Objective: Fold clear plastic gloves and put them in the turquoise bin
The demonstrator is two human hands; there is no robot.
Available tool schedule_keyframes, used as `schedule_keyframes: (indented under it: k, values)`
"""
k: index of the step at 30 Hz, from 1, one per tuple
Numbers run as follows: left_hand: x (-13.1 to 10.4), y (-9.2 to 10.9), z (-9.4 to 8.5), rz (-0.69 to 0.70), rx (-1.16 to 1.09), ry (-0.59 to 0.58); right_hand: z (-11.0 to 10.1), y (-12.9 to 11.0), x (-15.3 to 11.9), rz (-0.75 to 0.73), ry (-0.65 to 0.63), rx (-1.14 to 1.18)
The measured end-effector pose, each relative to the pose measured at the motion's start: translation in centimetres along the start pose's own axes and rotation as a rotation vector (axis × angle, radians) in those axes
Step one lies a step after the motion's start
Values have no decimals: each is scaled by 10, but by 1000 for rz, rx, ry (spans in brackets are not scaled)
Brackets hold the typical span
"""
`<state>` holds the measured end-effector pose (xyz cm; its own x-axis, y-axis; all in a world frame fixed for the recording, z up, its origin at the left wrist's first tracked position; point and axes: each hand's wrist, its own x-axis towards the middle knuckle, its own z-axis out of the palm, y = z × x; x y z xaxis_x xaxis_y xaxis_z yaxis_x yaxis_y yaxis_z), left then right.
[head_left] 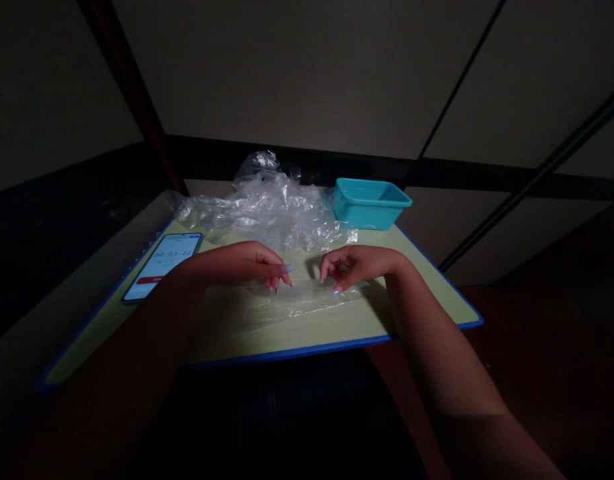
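Note:
A clear plastic bag (307, 297) lies flattened on the table below my two hands, its edges only faintly visible. My left hand (259, 263) reaches in from the left over the bag's far edge, thumb pressed toward the curled fingers. Whether a bit of film is pinched there is too faint to tell. On the right, my right hand (359, 263) hovers over the bag, its fingers bent and the thumb apart from the index finger. Nothing shows between them. Behind both hands rises a heap of crumpled clear plastic bags (271, 203).
A turquoise plastic basket (369, 212) stands at the table's far right corner, beside the heap. A phone (164, 267) showing a running timer lies on the left. The pale table (347, 327) has a blue edge. Cabinet panels (307, 73) stand close behind it.

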<state>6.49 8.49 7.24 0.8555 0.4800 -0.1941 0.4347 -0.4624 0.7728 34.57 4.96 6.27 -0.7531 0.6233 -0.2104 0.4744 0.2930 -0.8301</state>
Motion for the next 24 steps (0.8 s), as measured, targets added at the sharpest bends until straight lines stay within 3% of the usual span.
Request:
schedule_keyframes:
  k: [5,11,15,24]
  values:
    - [0,3,0,-5,-36,48,0,1,1,5,89,20]
    - [10,6,11,-30,41,295,0,3,3,34,220,-30]
    - [17,7,24,11,50,276,0,0,1,89,260,3]
    - [22,6,34,59,147,167,3,-2,0,326,-22,106]
